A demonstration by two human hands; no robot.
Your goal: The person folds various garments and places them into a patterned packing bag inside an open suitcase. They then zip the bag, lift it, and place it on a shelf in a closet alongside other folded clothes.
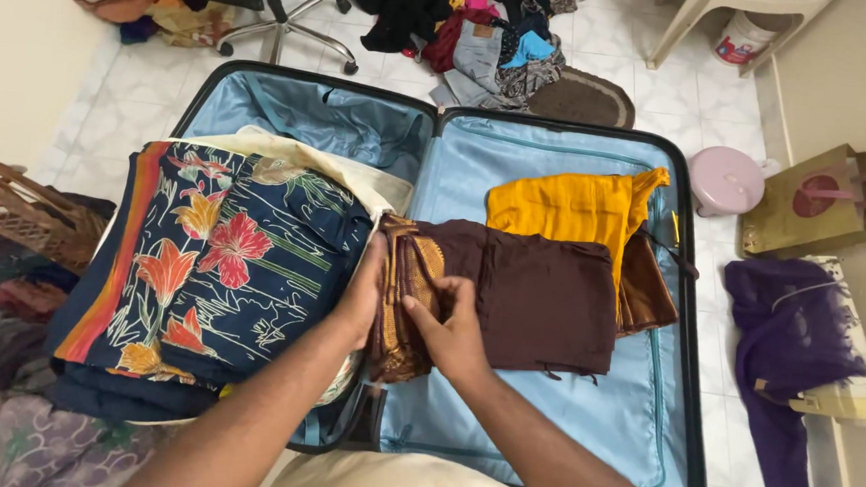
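An open suitcase [663, 408] with pale blue lining lies on the tiled floor. Its left half holds a folded navy cloth with red and orange flowers [222, 261] over a cream one. In the right half lie a folded dark brown garment [550, 296] with a gold-patterned edge, and a mustard yellow garment [575, 207] behind it. My left hand [362, 294] presses against the left edge of the brown fold, beside the flowered cloth. My right hand [453, 325] pinches the gold-patterned edge of the brown garment.
A wicker basket [14, 213] and piled fabrics sit at the left. A heap of clothes [486, 36], a chair base [286, 24] and a small rug [582, 97] lie behind the suitcase. At the right are a pink round container [725, 179], a gold gift bag [811, 202] and purple cloth [783, 335].
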